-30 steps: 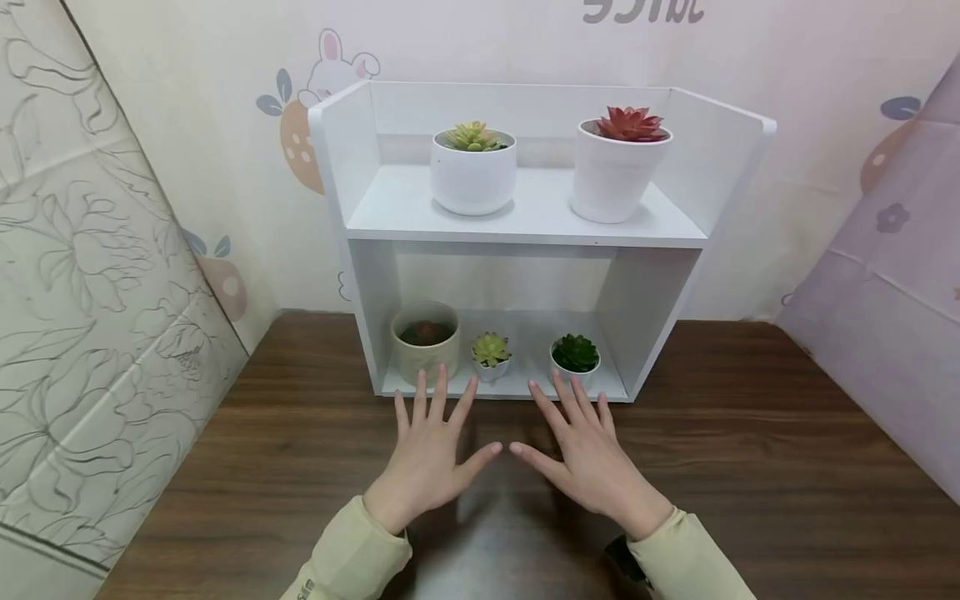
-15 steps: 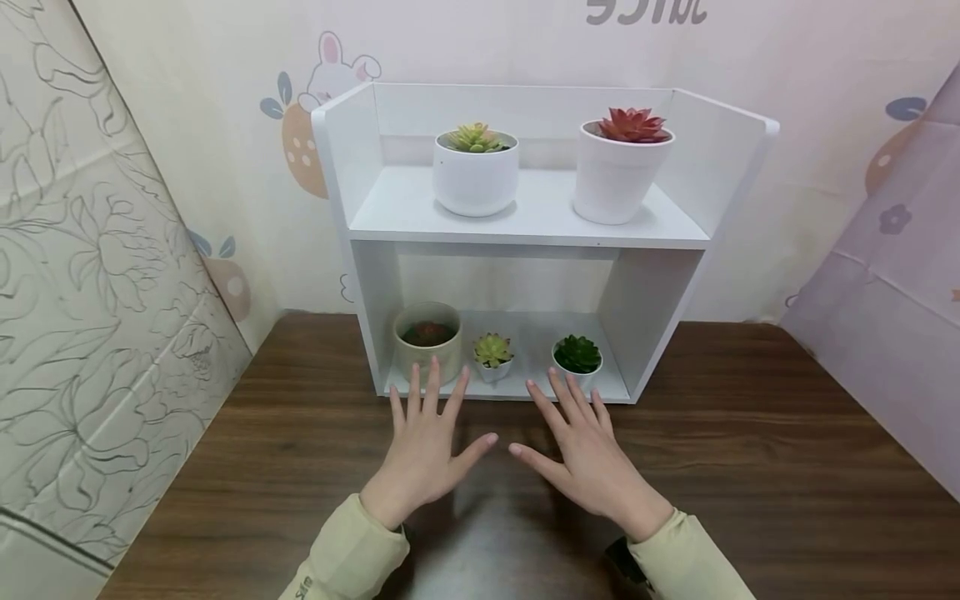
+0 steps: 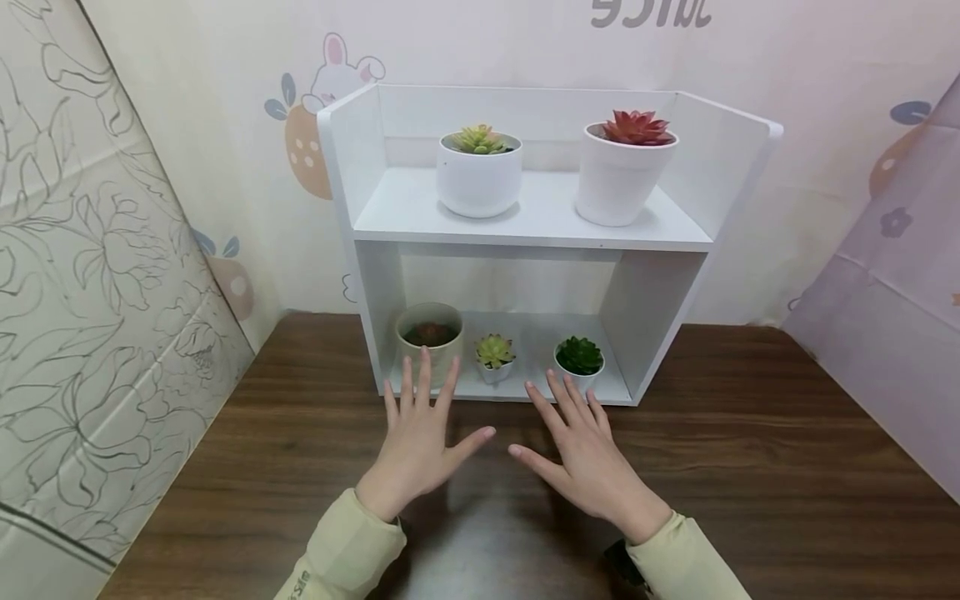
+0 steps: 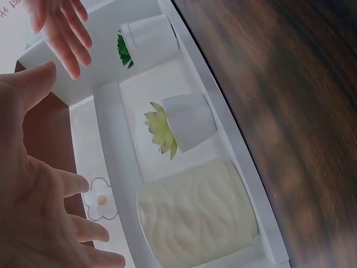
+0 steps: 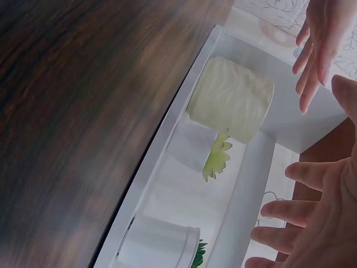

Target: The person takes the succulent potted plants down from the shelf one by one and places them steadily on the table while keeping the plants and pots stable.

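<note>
Both hands hover palm down over the table, fingers spread and holding nothing. My left hand (image 3: 416, 442) is in front of the cream pot (image 3: 441, 352), its fingertips overlapping that pot in the head view. The pot's wavy relief side shows in the left wrist view. My right hand (image 3: 588, 458) is before the white pot with a dark green succulent (image 3: 580, 357), fingertips just below it in the head view. Between these pots sits a small white pot with a yellow-green succulent (image 3: 495, 352). All three stand upright on the bottom level of the white shelf (image 3: 532, 240).
On the shelf's upper level stand a rounded white pot (image 3: 478, 182) with a yellow-green succulent and a taller white pot (image 3: 615, 183) with a red one. The shelf sits at the back of the dark wooden table (image 3: 750, 467). Patterned curtains (image 3: 840, 50) hang behind.
My left hand has shifted slightly left and forward, its fingertips now higher over the cream pot in the head view. The right hand stays nearly still. The pots keep their places.
</note>
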Demonstrator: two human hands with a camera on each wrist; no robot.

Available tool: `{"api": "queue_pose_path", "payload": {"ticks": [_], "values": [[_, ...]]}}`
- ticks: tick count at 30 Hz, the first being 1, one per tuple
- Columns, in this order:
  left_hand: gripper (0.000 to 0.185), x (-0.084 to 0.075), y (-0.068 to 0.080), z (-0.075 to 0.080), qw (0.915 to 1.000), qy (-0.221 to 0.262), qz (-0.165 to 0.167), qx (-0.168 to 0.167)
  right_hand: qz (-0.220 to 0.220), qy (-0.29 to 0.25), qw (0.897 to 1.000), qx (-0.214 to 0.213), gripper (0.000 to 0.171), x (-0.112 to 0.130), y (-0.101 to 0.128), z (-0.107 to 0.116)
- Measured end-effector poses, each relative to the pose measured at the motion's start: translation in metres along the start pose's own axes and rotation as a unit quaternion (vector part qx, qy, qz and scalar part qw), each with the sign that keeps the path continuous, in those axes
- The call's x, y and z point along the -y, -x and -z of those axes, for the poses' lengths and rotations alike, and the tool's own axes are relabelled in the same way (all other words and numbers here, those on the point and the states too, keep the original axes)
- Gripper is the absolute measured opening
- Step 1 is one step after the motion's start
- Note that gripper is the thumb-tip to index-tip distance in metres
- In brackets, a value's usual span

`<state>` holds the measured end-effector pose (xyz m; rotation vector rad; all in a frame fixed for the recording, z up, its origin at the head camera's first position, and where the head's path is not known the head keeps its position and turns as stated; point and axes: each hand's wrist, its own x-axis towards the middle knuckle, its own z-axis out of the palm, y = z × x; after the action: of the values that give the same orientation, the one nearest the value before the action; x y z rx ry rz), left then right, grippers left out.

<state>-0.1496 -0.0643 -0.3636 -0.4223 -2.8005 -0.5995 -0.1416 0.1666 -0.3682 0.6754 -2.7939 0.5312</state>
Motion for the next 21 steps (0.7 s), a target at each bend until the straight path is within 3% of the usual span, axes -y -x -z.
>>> {"api": "queue_pose_path", "payload": {"ticks": [21], "values": [[0.101, 0.0086, -0.0050, 0.0088, 0.9985, 0.032, 0.017, -0.040, 0.009, 0.006, 1.000, 0.000, 0.080, 0.0026, 0.0001, 0.0014]]}}
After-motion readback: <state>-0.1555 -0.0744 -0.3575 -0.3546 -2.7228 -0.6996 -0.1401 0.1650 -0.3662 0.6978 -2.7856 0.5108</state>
